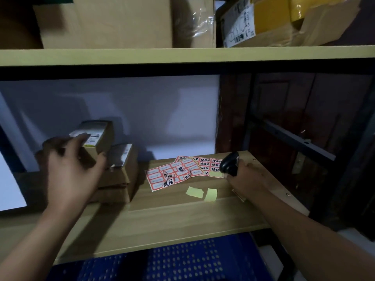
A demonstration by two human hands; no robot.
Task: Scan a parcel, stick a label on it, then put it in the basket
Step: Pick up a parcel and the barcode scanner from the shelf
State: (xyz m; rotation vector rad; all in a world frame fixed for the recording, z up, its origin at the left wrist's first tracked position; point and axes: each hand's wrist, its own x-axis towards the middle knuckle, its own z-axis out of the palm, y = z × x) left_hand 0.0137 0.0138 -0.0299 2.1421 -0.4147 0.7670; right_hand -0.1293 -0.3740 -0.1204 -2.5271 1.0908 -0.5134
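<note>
A small cardboard parcel (pixel 100 134) with a white shipping label tops a stack of brown parcels (pixel 119 175) at the left of the wooden shelf (pixel 182 224). My left hand (pixel 71 169) wraps its fingers and thumb around that top parcel. My right hand (pixel 246 178) grips a black barcode scanner (pixel 230 164) at the shelf's right, head pointing left. Red-bordered label sheets (pixel 178 172) lie between the hands, some labels handwritten and peeling. A blue perforated basket (pixel 182 262) sits below the shelf's front edge.
Two yellow backing scraps (pixel 203 194) lie in front of the label sheets. Large cardboard boxes (pixel 105 21) fill the upper shelf (pixel 182 55). A dark metal rack frame (pixel 292 136) stands on the right. A white surface (pixel 10 189) is at the far left.
</note>
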